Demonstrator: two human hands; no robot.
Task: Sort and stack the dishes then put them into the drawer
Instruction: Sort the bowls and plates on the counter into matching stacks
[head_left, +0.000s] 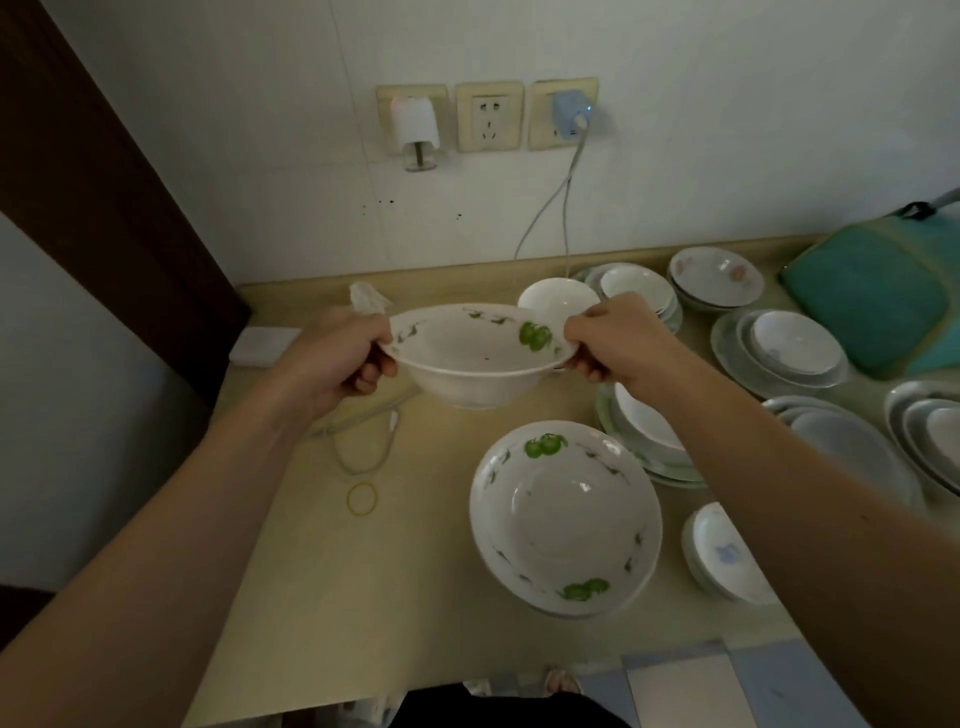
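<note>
A: Fingers?

B: Left hand (332, 358) and right hand (608, 338) each have fingers curled round opposite rims of one green-printed bowl (480, 358), thumbs on top. It is held level in the air, above and behind its twin.

A: The twin?

B: A matching bowl (566, 519) sits on the tabletop (311, 597), near the front edge.

A: Progress?

B: Partial, in my judgement. Right of the twin stand several stacks of plates (779, 348) and saucers (717, 278), already nested by size. The pair is not yet stacked. No drawer is in view; nothing appears stored.
</note>
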